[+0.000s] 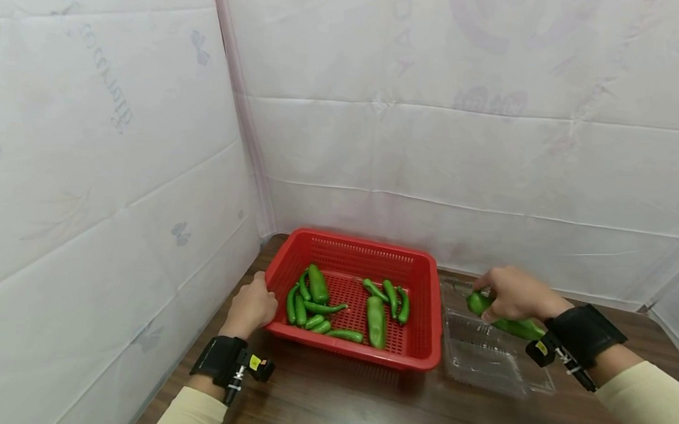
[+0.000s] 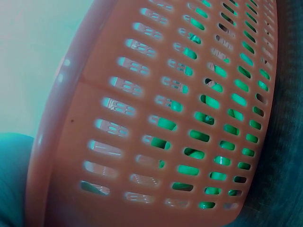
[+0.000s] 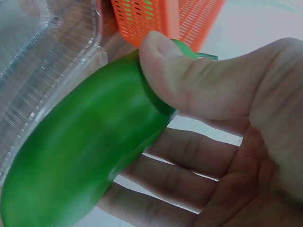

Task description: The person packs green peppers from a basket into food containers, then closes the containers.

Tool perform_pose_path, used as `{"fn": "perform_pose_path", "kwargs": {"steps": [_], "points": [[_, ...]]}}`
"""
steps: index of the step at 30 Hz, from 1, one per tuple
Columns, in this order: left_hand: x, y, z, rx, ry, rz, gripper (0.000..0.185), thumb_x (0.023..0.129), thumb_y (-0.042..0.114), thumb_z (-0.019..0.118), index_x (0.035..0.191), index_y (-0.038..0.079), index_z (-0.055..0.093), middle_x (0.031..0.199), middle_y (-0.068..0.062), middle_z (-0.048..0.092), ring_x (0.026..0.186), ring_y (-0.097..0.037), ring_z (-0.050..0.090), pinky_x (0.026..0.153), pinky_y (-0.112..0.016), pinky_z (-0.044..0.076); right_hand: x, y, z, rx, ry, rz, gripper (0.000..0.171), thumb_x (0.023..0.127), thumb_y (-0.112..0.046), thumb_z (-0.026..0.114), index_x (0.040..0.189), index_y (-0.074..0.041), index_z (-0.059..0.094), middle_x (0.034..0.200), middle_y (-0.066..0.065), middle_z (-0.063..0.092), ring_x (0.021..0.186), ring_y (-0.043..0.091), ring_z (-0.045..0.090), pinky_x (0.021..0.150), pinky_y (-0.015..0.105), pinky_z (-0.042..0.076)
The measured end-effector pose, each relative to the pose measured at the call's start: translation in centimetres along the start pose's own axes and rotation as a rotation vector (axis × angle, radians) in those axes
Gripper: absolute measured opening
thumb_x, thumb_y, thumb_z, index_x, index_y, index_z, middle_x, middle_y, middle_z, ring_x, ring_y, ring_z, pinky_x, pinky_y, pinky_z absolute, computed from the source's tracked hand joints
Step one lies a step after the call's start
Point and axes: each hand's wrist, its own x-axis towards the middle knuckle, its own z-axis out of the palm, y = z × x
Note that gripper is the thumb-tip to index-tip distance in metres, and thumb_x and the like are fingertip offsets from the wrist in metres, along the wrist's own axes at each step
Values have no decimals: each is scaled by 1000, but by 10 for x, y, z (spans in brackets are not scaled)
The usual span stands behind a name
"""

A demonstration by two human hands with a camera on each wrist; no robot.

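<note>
Green and glossy, the pepper (image 3: 90, 151) lies across the fingers (image 3: 184, 177) of the right hand (image 1: 517, 294), pinned from above by the thumb near its stem end; its long body juts past the fingertips, unsupported. That looks like the weak point: with so smooth a skin and only one end held, the pepper could pivot or slide out and land on the clear plastic tray's (image 1: 483, 357) rim rather than inside it. The tray seems light and thin, so a knock from the pepper or the wrist strap could skid it toward the table's (image 1: 365, 403) near edge.

In the head view the pepper hangs over the tray's far part, just beside the right wall of the red basket (image 1: 418, 361), tip slanting toward the person. The tray sits close against that wall, near the table's right side.

The left hand (image 1: 251, 308) has its fingers curled against the basket's left rim, though whether they truly grip it I cannot tell. A push there might shove the basket into the tray. Inside the basket lie more green peppers (image 1: 376, 320), loosely scattered, some touching. The basket stands toward the table's far left corner.
</note>
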Motion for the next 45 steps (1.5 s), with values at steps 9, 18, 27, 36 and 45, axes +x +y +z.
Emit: {"fn": "perform_pose_path", "kwargs": {"steps": [9,18,27,36,45], "points": [[2,2,0,1,12,0,48,103,14,53,145,-5,40,115,-29,69,89,-33,69,71,-42,53,0,8,21,46,-18,36,48,72,-6,90,118,-1,75,90,4,76,79,15,67,68,33,53],[0,-1,1,-1,9,-4,48,102,13,53,145,-5,40,114,-28,69,89,-33,68,71,-42,53,-1,10,39,61,-26,77,49,70,-3,89,117,-3,75,89,3,73,77,14,63,66,33,51],[1,-2,1,-5,2,-3,49,102,12,52,146,-6,39,114,-29,69,87,-32,68,69,-41,53,-2,12,49,43,-4,60,44,70,-1,88,112,-4,75,86,0,69,76,14,59,67,34,51],[2,-2,2,-8,13,1,48,102,13,53,144,-6,41,114,-29,69,88,-33,69,69,-42,53,-3,13,57,8,20,10,35,70,0,88,100,-11,74,77,-4,60,69,11,49,62,29,44],[1,-1,2,-12,9,-2,47,102,12,53,144,-6,41,113,-29,69,87,-33,68,69,-43,53,-2,12,63,-5,32,32,36,70,0,89,99,-13,75,77,-4,59,69,12,49,62,29,42]]}}
